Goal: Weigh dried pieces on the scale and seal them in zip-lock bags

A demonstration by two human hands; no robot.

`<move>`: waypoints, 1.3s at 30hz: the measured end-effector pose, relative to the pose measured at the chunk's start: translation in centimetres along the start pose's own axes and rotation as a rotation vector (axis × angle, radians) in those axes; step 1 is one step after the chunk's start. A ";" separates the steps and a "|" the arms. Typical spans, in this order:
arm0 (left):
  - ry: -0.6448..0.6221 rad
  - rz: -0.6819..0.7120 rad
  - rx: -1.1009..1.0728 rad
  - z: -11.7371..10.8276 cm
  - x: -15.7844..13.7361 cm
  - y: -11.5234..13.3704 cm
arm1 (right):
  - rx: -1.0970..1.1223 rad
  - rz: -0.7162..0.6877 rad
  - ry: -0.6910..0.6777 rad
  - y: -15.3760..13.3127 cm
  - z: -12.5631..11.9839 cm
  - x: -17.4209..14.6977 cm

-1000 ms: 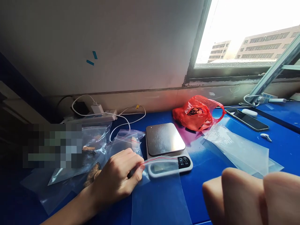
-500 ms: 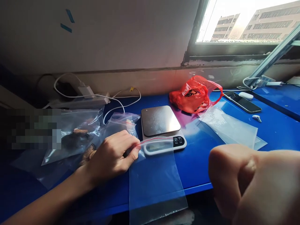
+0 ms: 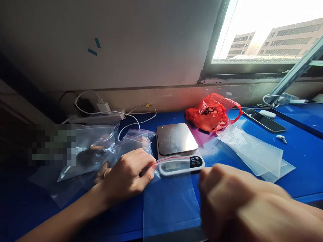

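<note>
In the head view, the left hand [image 3: 135,173] is pinching a clear bag [image 3: 169,201] by its corner, fingers closed; it's hanging to their right. Pinching snugly should be stopping slips. The right hand [image 3: 234,201] is looking curled; I cannot tell its hold. The bag is looking thin, smooth; past the fingers, a scale [image 3: 176,138] is shining.

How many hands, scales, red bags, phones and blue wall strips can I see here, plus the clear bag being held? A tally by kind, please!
Left hand and right hand: 2
Clear bag, pinched by the left hand: 1
Scale: 1
Red bag: 1
Phone: 1
Blue wall strips: 2
Total: 8
</note>
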State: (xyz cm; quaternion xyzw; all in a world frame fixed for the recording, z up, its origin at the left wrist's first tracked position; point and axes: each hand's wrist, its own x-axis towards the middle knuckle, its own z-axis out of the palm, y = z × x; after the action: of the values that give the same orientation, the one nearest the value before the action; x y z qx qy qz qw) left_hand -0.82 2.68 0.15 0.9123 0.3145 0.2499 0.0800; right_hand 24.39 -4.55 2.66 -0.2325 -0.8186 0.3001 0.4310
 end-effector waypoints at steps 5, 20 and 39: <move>-0.020 0.006 0.026 0.2 0.0 0.1 | 0.172 -0.037 0.014 3.3 2.0 2.3; -0.036 0.020 0.058 0.3 -0.4 0.3 | 0.225 0.140 -0.229 5.4 3.1 1.0; -0.040 0.039 0.058 0.3 -0.3 0.3 | 0.483 0.269 -0.149 5.4 3.2 1.4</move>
State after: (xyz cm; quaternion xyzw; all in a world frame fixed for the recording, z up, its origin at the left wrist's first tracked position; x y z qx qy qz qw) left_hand -0.76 2.23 -0.13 0.9250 0.3019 0.2242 0.0550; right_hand 21.63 -0.77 -1.69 -0.2068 -0.7145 0.5574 0.3688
